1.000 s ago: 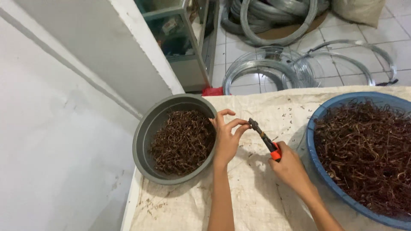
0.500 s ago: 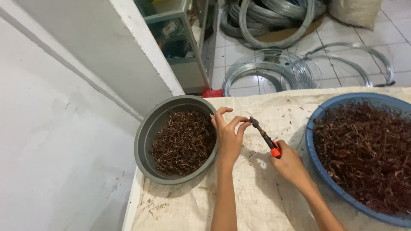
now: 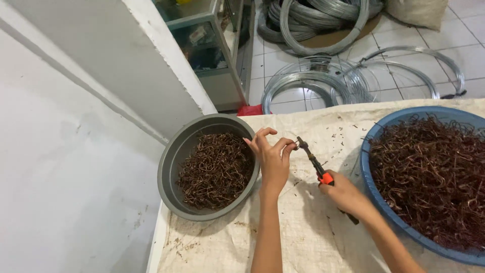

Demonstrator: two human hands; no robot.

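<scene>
While both forearms reach in over the cloth-covered table (image 3: 303, 237), the two hands meet just right of the grey basin (image 3: 172, 172). Left hand (image 3: 273, 159): fingers curled, thumb and forefinger pinched at the nose of the pliers (image 3: 313, 163); whatever sits in that pinch is too small to make out. Its other fingertips hover over the near rim of the grey basin. Right hand (image 3: 346, 194): fist clenched round the pliers' handles, which show orange at the grip, the tool slanting up and left toward the grey basin. Pliers jaws look closed at the tip, though this is hard to confirm.

Grey basin: stands at the table's left edge and holds a loose heap of short brown bent wire pieces (image 3: 217, 169). Blue basin (image 3: 389, 222): well to the right of the grey basin, beyond the right hand, heaped much fuller with tangled brown wire (image 3: 434, 177).

Beyond the grey basin, on the tiled floor, lie coils of silver wire (image 3: 313, 81). A glass-fronted cabinet (image 3: 207, 50) stands behind the grey basin, beside a white wall (image 3: 65, 151).
</scene>
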